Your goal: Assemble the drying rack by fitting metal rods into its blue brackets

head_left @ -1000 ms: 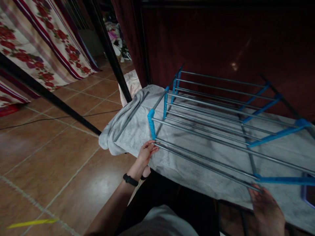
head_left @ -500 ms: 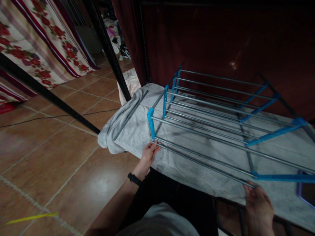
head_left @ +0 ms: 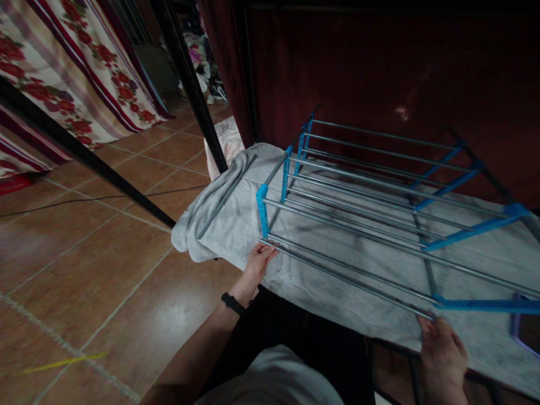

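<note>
A rack (head_left: 358,226) of grey metal tubes with blue plastic connectors lies on a grey blanket. Along its near side runs a loose-looking metal tube (head_left: 337,274). My left hand (head_left: 258,263), with a black band on the wrist, pinches this tube close to its left end, beside a blue connector (head_left: 262,208). Around the tube's right end the fingers of my right hand (head_left: 442,349) are closed, just below another blue connector (head_left: 439,302). Whether the tube's ends sit in the connectors I cannot tell.
The grey blanket (head_left: 228,236) covers the surface under the rack, and a separate tube (head_left: 225,197) lies on its left part. A phone-like object (head_left: 525,326) rests at the right edge. Black posts (head_left: 189,84) stand at left. Behind is a dark red panel (head_left: 358,67).
The view has shifted slightly. Both hands keep their hold on the tube, which stays in nearly the same place along the rack's near side.
</note>
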A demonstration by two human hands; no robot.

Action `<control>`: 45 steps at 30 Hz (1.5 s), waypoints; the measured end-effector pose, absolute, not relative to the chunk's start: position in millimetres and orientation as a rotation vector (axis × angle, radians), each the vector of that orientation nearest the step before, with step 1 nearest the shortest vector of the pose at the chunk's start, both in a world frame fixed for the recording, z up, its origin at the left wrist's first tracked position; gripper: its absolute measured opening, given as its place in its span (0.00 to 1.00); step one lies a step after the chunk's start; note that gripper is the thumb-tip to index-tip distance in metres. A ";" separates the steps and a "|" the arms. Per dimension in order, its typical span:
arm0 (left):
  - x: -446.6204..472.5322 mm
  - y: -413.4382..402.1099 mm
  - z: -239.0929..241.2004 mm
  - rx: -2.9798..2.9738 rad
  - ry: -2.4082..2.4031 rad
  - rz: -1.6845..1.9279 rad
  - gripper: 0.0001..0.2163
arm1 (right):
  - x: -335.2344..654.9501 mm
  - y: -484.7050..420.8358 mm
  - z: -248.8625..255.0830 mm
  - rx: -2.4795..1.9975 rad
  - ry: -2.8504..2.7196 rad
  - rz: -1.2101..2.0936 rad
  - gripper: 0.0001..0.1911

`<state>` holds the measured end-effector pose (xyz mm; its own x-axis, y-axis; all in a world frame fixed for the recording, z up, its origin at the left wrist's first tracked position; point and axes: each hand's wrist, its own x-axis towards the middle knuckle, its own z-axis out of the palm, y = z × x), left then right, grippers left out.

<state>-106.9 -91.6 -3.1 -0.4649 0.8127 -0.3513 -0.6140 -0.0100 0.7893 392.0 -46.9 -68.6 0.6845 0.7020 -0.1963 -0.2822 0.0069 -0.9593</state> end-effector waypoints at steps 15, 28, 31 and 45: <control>-109.5 -88.3 -3.6 0.200 1.198 1.662 0.10 | 386.0 -46.8 -64.8 -1.322 -0.356 0.807 0.16; -85.1 -84.3 -2.5 0.060 1.236 1.544 0.05 | 381.5 -49.6 -53.5 -1.312 -0.427 0.867 0.16; -83.2 -84.2 -2.1 0.086 1.261 1.570 0.05 | 384.4 -50.5 -58.3 -1.297 -0.412 0.883 0.17; -167.9 -118.8 -9.0 1.459 2.283 1.316 0.15 | 393.6 -49.5 -69.2 -1.342 -0.466 0.912 0.16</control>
<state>-167.9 -118.8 -9.0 -0.5241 0.7878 0.3236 0.6749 0.1524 0.7220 393.6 -49.5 -69.2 0.5887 0.7817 -0.2059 -0.2915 -0.0323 -0.9560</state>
